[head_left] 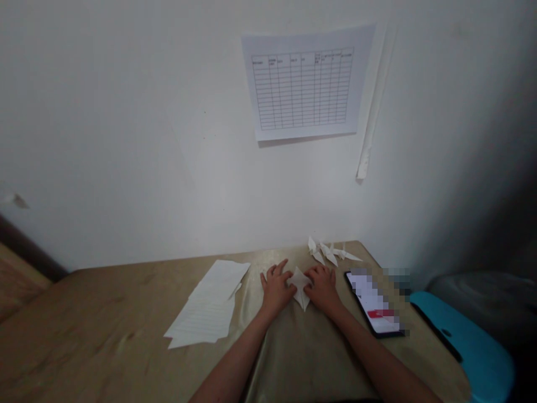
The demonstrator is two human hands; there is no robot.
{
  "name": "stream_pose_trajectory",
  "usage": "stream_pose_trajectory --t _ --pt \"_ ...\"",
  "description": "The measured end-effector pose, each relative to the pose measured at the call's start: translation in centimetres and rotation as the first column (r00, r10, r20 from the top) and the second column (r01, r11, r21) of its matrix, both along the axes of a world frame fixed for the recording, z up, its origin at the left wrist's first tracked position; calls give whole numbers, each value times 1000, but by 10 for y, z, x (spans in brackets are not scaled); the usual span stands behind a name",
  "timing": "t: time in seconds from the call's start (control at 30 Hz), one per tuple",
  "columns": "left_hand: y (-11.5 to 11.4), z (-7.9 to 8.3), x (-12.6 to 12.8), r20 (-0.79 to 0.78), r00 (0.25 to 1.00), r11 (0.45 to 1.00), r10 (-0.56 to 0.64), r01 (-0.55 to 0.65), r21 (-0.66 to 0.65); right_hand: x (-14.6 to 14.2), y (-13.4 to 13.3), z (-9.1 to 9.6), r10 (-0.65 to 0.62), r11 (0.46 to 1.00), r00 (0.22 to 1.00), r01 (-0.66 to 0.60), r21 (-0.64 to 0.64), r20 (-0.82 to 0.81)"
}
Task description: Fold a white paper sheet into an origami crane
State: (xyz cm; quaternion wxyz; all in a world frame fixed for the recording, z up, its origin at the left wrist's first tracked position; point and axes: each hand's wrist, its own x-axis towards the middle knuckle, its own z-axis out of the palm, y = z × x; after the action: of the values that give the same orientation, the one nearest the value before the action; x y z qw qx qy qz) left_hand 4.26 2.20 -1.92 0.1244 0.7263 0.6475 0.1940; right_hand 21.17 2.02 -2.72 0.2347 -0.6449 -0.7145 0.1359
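Observation:
A small white folded paper point(300, 284), diamond-shaped with a crease down its middle, lies on the cloth-covered table between my hands. At its left edge, my left hand point(276, 286) has the thumb and index finger closed on the paper, while its other fingers stick out. My right hand point(323, 284) is curled, with thumb and fingertips closed on the paper's right edge. Just beyond my right hand sit several small folded paper cranes point(328, 253) near the wall. Left of my left hand is a pile of loose white paper sheets point(207, 305), some of them lined.
A phone point(375, 305) with a lit, partly blurred screen rests right of my right forearm. The table point(104, 324) meets a white wall bearing a printed chart point(304, 89). A blue rounded object point(465, 341) stands beyond the table's right edge.

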Motion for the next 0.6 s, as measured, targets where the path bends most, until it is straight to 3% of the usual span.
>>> stream_pose_trajectory --t 0.6 --pt "-1 5 0 -7 1000 1000 18 -18 -11 3 3 -8 9 999 1000 -10 40 16"
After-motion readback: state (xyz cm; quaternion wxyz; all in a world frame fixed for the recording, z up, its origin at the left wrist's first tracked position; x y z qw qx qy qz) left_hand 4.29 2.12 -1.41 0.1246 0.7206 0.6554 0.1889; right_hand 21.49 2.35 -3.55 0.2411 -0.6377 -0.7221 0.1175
